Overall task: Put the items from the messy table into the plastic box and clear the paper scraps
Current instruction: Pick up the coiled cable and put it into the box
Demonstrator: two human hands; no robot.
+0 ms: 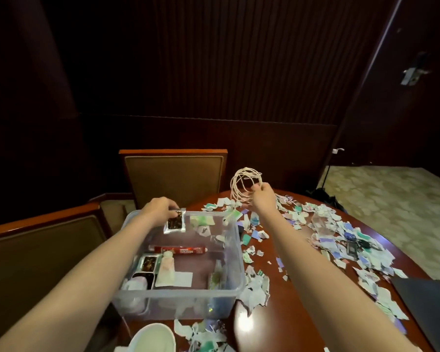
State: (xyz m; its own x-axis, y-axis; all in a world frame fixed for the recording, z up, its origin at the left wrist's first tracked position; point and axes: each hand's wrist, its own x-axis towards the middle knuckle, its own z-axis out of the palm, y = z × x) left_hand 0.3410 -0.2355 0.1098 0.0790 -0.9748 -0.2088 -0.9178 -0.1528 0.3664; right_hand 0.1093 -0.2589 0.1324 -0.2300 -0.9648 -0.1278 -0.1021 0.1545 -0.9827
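Head view cuts off both forearms at the near edge, and much of the far room is too dark to read; a pale round object [153,337] at the near edge is only partly in frame and cannot be identified. Several items inside the clear plastic box [235,280] are blurred, so their labels, apart from a red stick packet [180,250], are hard to make out. The left hand [159,208] is closed in a pinch on the top edge of a small silver packet [174,223] with dark contents, holding it above the far left part of the box. The right hand [263,196] is clenched around a coil of pale cord [243,184], lifted clear of the worktop [290,301] just beyond the box's far right corner; one loose end hangs down toward the box rim. The box sits on the left part of the dark red worktop and already holds two more silver packets [148,265], a pale tube [166,271] and a white card [184,279]. Torn paper scraps [341,240] cover the worktop to the right of the box and along its near side, with some touching its wall. A dark flat sheet [427,303] lies at the right edge, and small dark objects [356,246] sit among the scraps, too blurred to name. Two upholstered chairs [174,174] stand at the far and left sides.
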